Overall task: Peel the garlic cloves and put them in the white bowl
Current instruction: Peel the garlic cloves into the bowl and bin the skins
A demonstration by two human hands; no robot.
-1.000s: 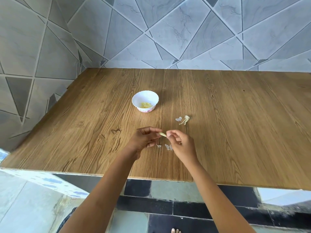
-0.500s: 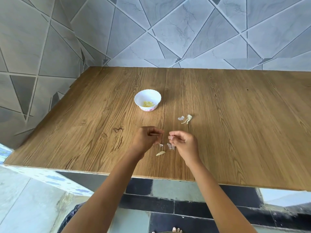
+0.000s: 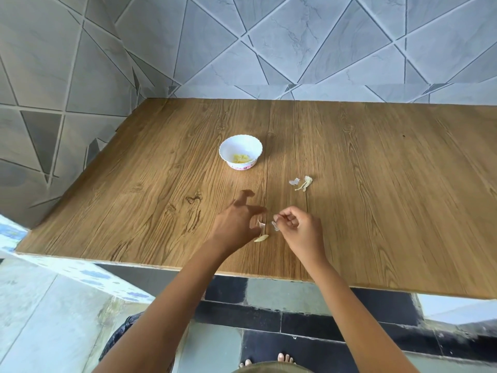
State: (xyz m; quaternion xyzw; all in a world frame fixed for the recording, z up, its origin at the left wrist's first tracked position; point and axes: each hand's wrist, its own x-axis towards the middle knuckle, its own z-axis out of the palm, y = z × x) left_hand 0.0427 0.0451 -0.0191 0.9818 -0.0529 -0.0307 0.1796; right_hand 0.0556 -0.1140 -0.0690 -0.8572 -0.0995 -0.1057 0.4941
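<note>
Right now our pale, slim garlic clove (image 3: 261, 238) lies on the brown wood-grain tabletop (image 3: 376, 184), close to the near edge and between our two hands. It is well apart from the small white scalloped bowl with a pink band at its foot (image 3: 252, 146). That bowl stands farther back and holds a little heap of yellowish peeled cloves (image 3: 242, 158).

Our left hand (image 3: 235, 224) hovers just beside the clove, fingers spread and lightly curved. It is blurred, and we can make out nothing held in it. Our right hand (image 3: 300, 230) is curled, thumb and forefinger pinching a thin scrap of papery skin (image 3: 275, 225). A whitish flake (image 3: 261, 224) shows just beyond the clove, and a small pile of discarded peel (image 3: 302, 182) lies farther back on the right.

We judge the step in hand to be picking this clove up again. To do it well, we should let the left thumb and forefinger close on the clove's sides rather than its tips, since a smooth clove slips easily. We cannot tell whether any skin clings to its underside, so we should turn it over before carrying it. The right hand should drop its scrap by the peel pile, not near the bowl. Then we release the clove low over the bowl's middle.
</note>
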